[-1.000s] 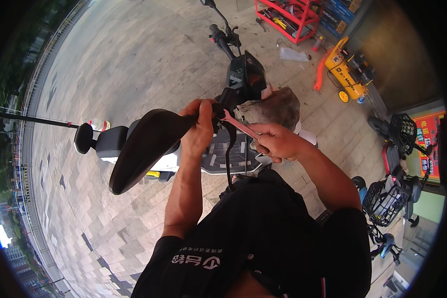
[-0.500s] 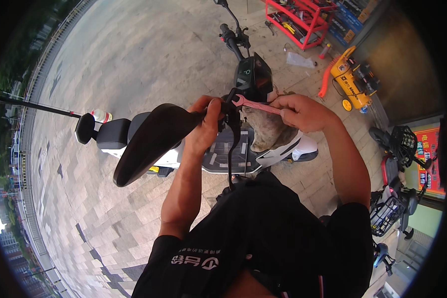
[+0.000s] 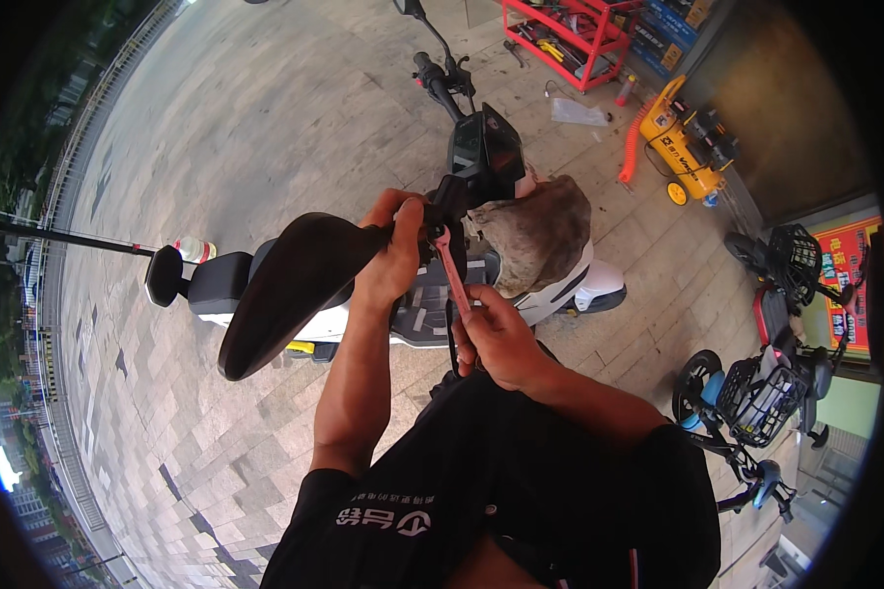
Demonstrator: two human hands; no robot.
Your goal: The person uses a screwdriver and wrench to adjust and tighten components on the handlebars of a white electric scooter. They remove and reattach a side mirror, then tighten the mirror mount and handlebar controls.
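My left hand is closed round the stem end of a large black rear-view mirror, beside the handlebar of a white electric scooter. In my right hand is a reddish open-end wrench, its handle pointing back toward me. The wrench's jaw lies against the fitting at the mirror's base; its exact seat on the nut is too small to tell. Just beyond is the scooter's dash display. A dirty grey-brown cloth cover drapes over the scooter's front, right of the wrench.
The far handlebar grip carries another mirror stem. A red tool cart stands at the back right, near a yellow air compressor with a coiled red hose. Parked bikes with a black basket stand at right.
My right hand has swung the wrench from pointing right to pointing toward me, coming nearer my body. My left hand stays on the mirror. The view has shifted slightly.
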